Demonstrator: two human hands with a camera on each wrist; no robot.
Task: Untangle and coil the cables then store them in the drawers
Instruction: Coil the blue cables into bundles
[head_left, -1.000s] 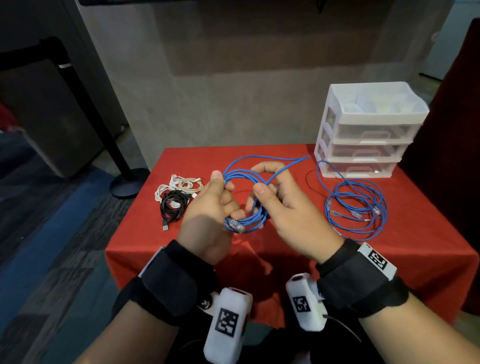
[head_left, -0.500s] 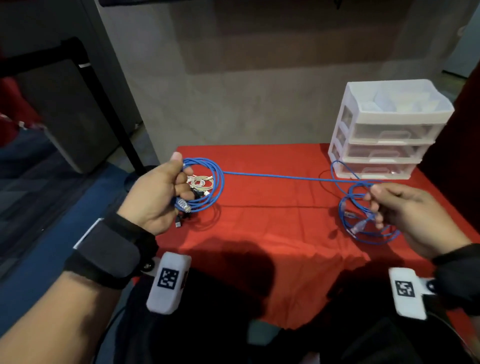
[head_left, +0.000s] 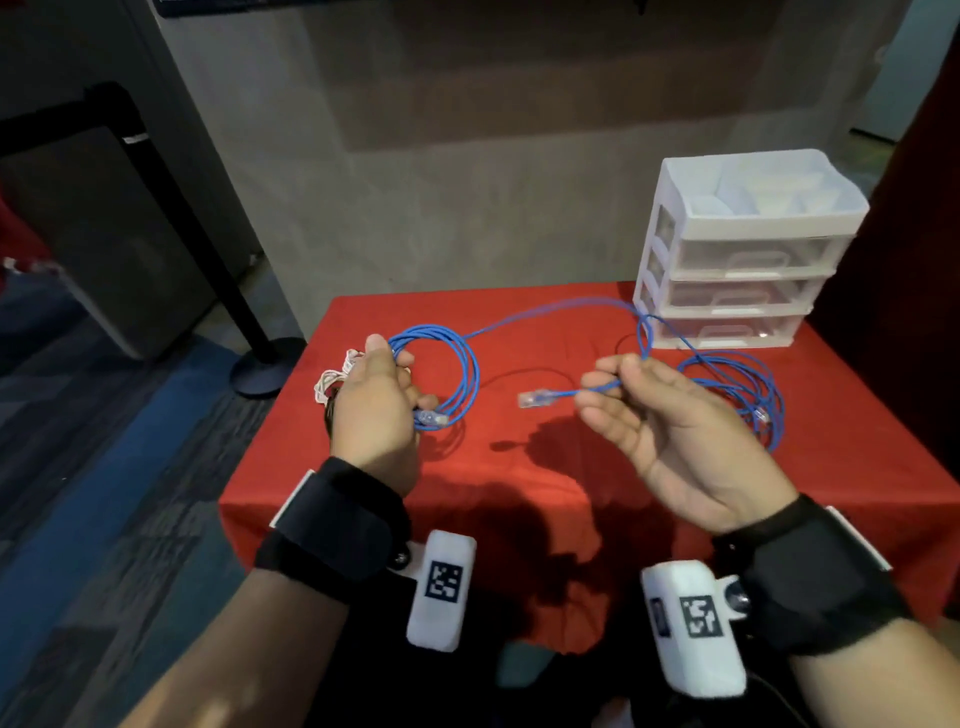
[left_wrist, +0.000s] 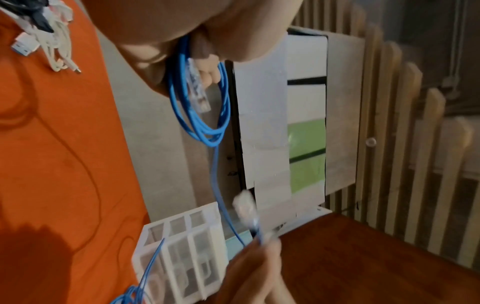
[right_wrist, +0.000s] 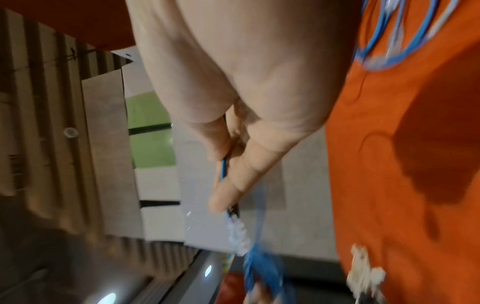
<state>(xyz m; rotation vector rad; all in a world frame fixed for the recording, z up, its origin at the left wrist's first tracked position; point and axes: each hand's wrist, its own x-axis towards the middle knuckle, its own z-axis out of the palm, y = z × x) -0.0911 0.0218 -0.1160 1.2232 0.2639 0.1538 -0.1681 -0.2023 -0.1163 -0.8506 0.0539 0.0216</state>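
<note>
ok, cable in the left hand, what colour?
Blue cable, with a clear plug; the left hand grips its coil. Head view shows it best.

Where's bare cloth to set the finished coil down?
Bare: middle of the red tablecloth, between the left hand and right hand, plus the near edge. Crowded: loose blue cable before the drawer unit; white cables far left.

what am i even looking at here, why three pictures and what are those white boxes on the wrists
A person is tidying cables with bare hands. One picture comes from a camera on their head; the other two come from the white cameras strapped to each wrist. The left hand grips a coiled blue cable. The right hand pinches a blue cable near its clear plug. On the red table lie more blue loops, a white cable bundle and a white drawer unit.
</note>
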